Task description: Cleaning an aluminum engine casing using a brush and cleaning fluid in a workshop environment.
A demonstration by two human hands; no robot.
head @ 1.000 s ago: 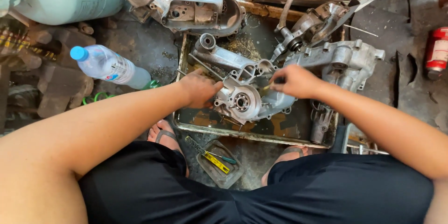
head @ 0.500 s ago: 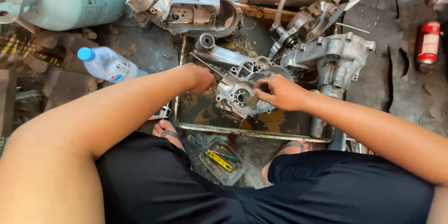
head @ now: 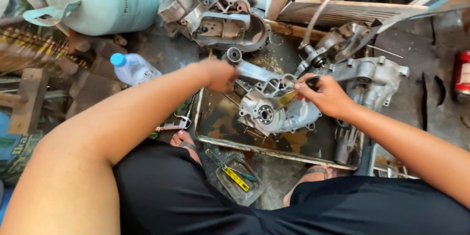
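A pale green gas cylinder (head: pixel 105 0) lies at far left on the cluttered workshop floor, a clear plastic bottle with a blue cap (head: pixel 132 67) just below it. The person's left hand (head: pixel 218 74) has shifted up and left since a second ago, its grip now closed over the upper end of the aluminium engine casing (head: pixel 274 107), which sits tilted in a rusty metal tray (head: pixel 215 129). The casing has turned a little with that move, exposing its round bearing bore to the camera. To the right, the right hand (head: pixel 325 95) has drawn back to the casing's upper right edge, fingers pinched on a small dark piece too blurred to identify. A second, larger casing (head: pixel 372 76) stands just beside it. Judging by the steadier hold, work on the casing's rim looks underway. A red can (head: pixel 461 76) lies at far right.
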